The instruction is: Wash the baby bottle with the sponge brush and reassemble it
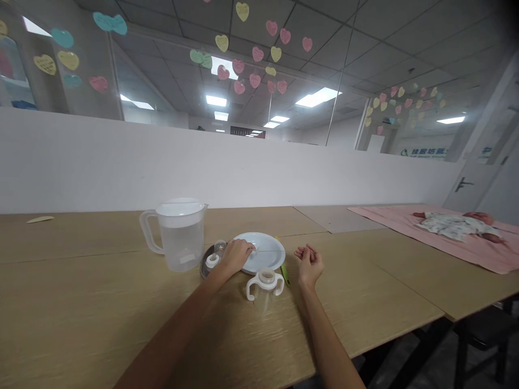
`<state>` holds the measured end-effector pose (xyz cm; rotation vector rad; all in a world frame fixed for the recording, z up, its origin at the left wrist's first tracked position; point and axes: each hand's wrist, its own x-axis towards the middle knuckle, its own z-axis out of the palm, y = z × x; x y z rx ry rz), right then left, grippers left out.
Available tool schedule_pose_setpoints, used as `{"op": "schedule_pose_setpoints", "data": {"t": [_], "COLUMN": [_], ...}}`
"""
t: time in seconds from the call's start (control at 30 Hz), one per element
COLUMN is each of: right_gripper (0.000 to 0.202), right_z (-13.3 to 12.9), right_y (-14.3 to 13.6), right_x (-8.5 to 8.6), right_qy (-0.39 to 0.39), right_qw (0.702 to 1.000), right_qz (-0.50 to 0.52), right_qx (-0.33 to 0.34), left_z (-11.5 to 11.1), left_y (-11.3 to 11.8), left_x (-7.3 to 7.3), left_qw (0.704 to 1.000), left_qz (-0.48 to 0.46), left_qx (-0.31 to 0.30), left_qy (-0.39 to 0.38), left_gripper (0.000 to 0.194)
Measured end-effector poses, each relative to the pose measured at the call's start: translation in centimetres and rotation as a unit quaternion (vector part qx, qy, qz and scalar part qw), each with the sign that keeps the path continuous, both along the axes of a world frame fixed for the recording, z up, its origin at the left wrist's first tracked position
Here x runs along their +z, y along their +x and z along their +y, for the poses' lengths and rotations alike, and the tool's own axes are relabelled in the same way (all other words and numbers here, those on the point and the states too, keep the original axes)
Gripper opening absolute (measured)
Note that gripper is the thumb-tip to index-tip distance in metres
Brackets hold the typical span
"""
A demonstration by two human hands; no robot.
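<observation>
My left hand [237,255] is over the left side of a white plate [275,249]. Its fingers are bent together near something small and clear on the plate; what they grip is hidden. To the right of the plate, my right hand [310,266] hovers with fingers curled in and nothing visible in them. Between my forearms stands a clear baby bottle [263,298], uncapped, with a white two-handled collar. A dark round dish [205,267] by my left wrist bears a white bottle ring [212,261] and a clear cap [220,247].
A lidded clear pitcher [182,240] with liquid stands left of the dish. A green-handled utensil [286,274] lies beside the plate, partly under it. On the far right, a baby doll [446,225] rests on a pink cloth [399,227]. A white wall [243,173] borders the table's back.
</observation>
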<state>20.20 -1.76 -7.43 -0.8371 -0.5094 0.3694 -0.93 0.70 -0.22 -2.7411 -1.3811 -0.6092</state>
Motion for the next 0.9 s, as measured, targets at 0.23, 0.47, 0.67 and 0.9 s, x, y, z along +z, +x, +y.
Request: {"op": "schedule_pose_setpoints", "data": {"t": [0.23, 0.47, 0.67, 0.9], "right_gripper": [0.049, 0.044, 0.042, 0.043], "right_z": [0.2, 0.1, 0.2, 0.0], "right_y": [-0.6, -1.2, -1.1, -1.1], "right_x": [0.2, 0.3, 0.3, 0.6], "right_qy": [-0.003, -0.04, -0.024, -0.007], "right_qw": [0.987, 0.978, 0.974, 0.975], "right_qz": [0.043, -0.014, 0.02, 0.04], "right_qx": [0.154, 0.205, 0.223, 0.216], "left_z": [-0.1, -0.1, -0.2, -0.2], "left_y": [0.3, 0.4, 0.5, 0.7], "left_x": [-0.2, -0.2, -0.3, -0.5], "left_qw": [1.0, 0.999, 0.998, 0.996], "left_qz": [-0.019, -0.04, -0.049, -0.059], "left_qx": [-0.016, -0.024, -0.031, -0.053], "left_qy": [-0.008, -0.011, -0.025, -0.045], "left_gripper": [0.029, 0.031, 0.031, 0.029]}}
